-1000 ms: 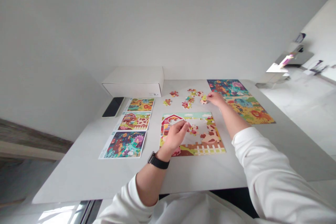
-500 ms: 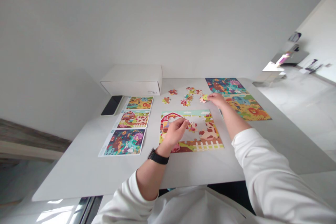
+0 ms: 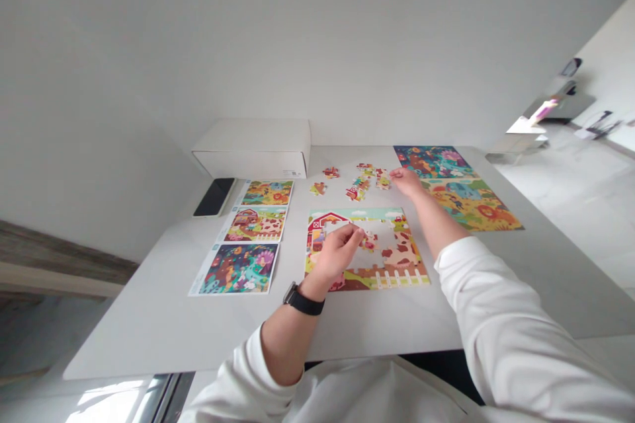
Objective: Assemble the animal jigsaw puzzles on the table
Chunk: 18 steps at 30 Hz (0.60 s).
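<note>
My left hand, with a black watch on the wrist, is over the partly filled farm jigsaw puzzle. Its thumb and forefinger are pinched at a small puzzle piece with red and pink print, inside the puzzle's unfilled middle. My right hand is stretched out at the back of the table, fingers extended beside loose pieces. Closest to its fingertips are a brown-and-white piece and a yellow-green piece. Left of these lie a red barn piece and several others.
Three picture cards lie in a column on the left, beside a phone. A white box stands against the wall. Two finished puzzles lie on the right. Loose pieces sit behind the farm puzzle.
My right hand has let go of the yellow-green piece, which lies by the brown-and-white one, and has shifted slightly back. The left hand stays pinched over the puzzle. The view has shifted slightly.
</note>
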{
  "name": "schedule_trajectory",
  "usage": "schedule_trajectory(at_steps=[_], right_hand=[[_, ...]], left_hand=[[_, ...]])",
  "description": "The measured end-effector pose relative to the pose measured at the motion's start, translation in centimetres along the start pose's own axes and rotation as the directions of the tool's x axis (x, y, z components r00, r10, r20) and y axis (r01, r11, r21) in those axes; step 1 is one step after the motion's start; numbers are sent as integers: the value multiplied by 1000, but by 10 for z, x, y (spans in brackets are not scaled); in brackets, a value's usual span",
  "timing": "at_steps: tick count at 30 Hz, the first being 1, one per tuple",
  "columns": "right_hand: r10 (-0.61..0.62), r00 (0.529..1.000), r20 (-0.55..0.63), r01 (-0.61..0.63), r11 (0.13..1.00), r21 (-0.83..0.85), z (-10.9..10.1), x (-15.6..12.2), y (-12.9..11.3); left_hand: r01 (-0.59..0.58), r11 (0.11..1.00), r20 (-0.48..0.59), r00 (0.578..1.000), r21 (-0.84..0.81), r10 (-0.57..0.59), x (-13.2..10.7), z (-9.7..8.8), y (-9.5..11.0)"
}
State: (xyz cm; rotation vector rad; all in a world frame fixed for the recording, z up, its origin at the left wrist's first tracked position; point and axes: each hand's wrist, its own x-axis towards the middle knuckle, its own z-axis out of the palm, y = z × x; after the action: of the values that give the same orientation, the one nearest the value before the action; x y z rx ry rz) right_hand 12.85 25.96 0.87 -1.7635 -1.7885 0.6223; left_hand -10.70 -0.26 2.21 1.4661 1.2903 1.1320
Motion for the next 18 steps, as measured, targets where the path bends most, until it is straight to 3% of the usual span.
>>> schedule_trajectory(at_steps=[5, 11, 16, 18], right_hand=[[-160, 976, 145, 186, 964, -189, 12, -9, -22], [-336, 885, 322, 431, 853, -294, 33, -22, -43], [-395, 833, 387, 522, 792, -316, 43, -27, -52], [-410, 832, 373, 529, 788, -315, 41, -23, -52]], left_hand=[[5, 1000, 17, 1000, -20, -5, -1, 1, 1], [-5, 1000, 12, 1000, -10, 5, -2, 1, 6], [-3, 1000, 11, 1000, -28, 3, -3, 1, 7], [-4, 999, 15, 1000, -39, 5, -3, 2, 6]])
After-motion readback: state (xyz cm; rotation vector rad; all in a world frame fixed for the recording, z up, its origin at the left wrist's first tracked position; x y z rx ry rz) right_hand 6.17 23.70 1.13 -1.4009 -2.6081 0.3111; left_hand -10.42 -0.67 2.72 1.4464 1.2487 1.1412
